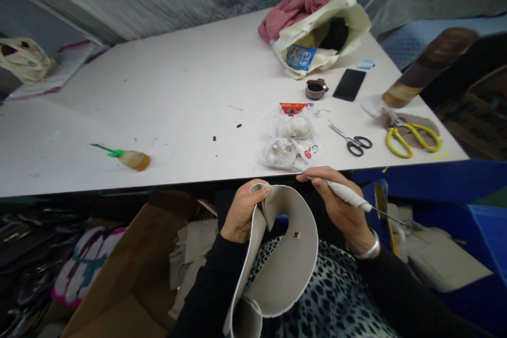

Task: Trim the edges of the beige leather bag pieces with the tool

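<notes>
My left hand [242, 212] pinches the folded upper edge of a curved beige leather piece [285, 259] that arches over my lap. My right hand [336, 195] is closed around a white-handled tool [348, 195], its thin metal shaft sticking out to the right and its tip near the table's front edge. A small dark fitting shows on the leather's inner face. Just beyond my hands, two clear plastic bags of small white parts [285, 140] lie on the white table [166, 95].
Black scissors [352, 141] and yellow-handled scissors [412, 137] lie at the right. A phone [349, 84], small round tin [316, 88], cream bag [325, 31] and pink cloth sit farther back. A glue bottle with green nozzle [127, 157] lies left. Cardboard box [130, 274] below left.
</notes>
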The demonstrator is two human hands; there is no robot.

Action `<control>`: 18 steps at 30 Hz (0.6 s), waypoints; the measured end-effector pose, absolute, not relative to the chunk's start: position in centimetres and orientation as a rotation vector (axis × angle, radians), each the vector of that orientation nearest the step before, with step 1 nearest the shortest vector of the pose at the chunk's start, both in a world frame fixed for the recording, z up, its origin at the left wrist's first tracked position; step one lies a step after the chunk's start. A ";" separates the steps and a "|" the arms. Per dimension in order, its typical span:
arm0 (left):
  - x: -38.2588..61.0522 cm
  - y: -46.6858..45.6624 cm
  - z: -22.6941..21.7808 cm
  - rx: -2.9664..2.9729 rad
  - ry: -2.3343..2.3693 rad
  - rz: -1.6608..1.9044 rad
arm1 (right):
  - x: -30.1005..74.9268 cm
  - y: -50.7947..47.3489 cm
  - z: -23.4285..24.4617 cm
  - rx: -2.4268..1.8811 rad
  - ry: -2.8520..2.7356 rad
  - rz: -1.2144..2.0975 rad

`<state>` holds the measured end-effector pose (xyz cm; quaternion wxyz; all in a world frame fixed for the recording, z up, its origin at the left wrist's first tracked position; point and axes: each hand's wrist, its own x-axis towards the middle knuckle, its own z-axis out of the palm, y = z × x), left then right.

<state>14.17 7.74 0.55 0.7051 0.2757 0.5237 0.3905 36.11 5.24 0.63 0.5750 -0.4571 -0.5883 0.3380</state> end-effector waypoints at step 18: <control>14.1 6.7 2.1 0.626 1.142 0.893 | 35.7 4.0 0.4 -1.067 -1.297 0.843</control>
